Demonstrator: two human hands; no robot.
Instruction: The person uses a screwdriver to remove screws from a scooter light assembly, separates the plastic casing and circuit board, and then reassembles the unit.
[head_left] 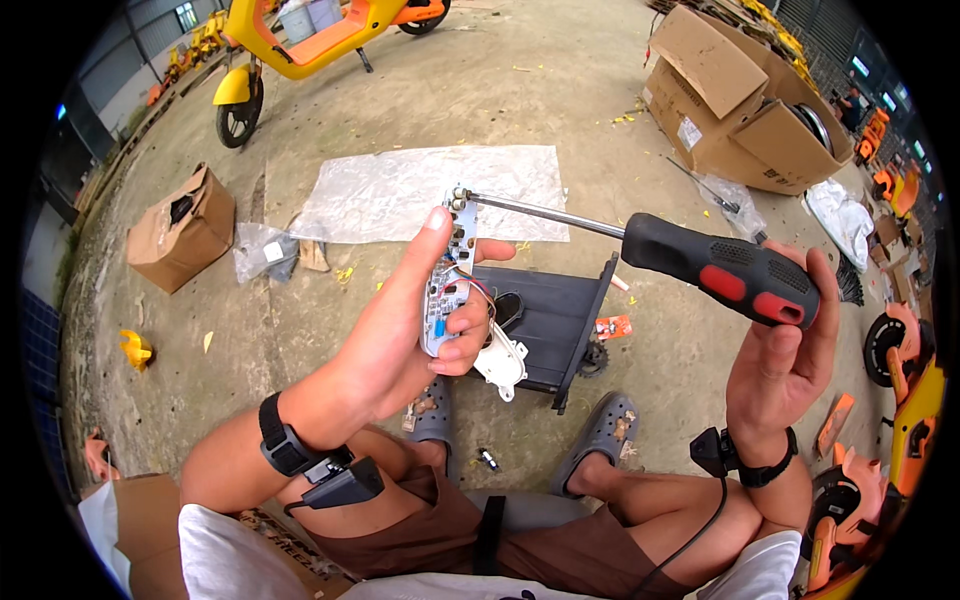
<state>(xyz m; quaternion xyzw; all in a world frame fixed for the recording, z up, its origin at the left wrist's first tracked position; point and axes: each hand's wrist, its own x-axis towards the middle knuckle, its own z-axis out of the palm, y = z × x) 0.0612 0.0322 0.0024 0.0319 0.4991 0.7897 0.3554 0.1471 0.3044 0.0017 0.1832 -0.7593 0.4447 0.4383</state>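
Observation:
My left hand point(425, 300) grips a narrow circuit board point(461, 245) upright, thumb along one long edge and fingers curled round the other. Thin coloured wires run from the board toward a white plastic housing point(502, 362) hanging just below that hand. In my right hand point(790, 340) is a screwdriver point(725, 270) with a black and red handle, held by its butt end between the fingertips. Its steel shaft points left, and the tip meets small metal parts at the board's top end. Whether it sits in a screw I cannot tell. Below the board lies a black plastic tray-like panel point(550, 335).
A clear plastic sheet point(370, 190) lies on the concrete ahead. Cardboard boxes stand at left point(180, 235) and far right point(735, 110). A yellow scooter point(300, 50) is parked at the back. Orange scooter parts line the right side. A small orange packet point(613, 327) lies beside the black panel.

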